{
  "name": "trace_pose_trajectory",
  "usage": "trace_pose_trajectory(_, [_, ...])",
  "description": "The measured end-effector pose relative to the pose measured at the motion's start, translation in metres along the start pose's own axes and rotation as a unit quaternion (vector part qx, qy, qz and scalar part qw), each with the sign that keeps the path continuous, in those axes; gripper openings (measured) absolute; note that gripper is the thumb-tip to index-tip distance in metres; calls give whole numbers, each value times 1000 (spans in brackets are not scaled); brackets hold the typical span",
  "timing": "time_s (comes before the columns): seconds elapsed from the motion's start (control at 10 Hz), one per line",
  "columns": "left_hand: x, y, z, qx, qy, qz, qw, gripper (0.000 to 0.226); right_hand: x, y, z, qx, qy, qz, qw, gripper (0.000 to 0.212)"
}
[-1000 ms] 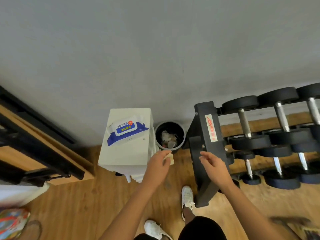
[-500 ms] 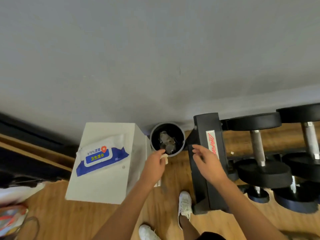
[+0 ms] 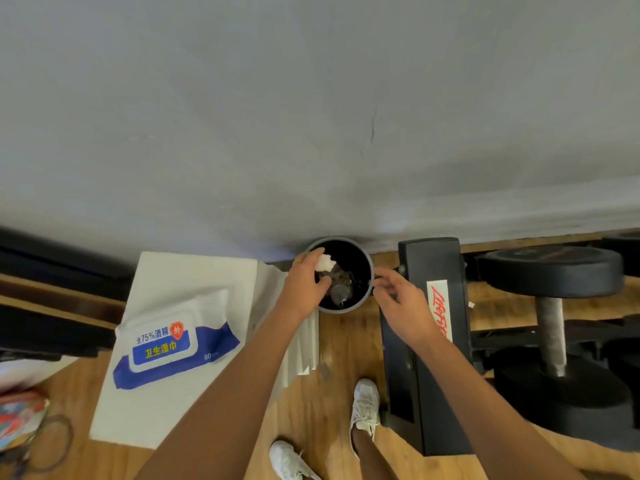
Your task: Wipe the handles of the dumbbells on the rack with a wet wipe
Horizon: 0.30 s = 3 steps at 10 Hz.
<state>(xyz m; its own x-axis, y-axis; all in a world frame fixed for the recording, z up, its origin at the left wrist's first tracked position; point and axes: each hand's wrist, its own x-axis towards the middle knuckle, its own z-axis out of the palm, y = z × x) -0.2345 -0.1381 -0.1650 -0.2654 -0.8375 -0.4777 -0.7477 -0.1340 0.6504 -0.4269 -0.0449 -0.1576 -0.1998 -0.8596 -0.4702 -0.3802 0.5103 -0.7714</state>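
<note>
The left hand (image 3: pixel 304 282) pinches a crumpled wet wipe (image 3: pixel 325 263) over the bin (image 3: pixel 346 308) by the far wall. It is soft, light and limp, so fingertips suffice. The right hand (image 3: pixel 403 301) hovers beside the bin's rim, fingers loosely curled on nothing. The dumbbell (image 3: pixel 550 271) on the rack (image 3: pixel 415 393) at right looks heavy and rigid — a wipe should wrap round its bare metal handle (image 3: pixel 550 330).
</note>
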Motion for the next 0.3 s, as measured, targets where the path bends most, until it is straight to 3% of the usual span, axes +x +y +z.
trace_pose_trajectory(0.3, [-17,-24,7,-18,-4,-25,1000,60,-6,5,-1,0,5,24,1000,39])
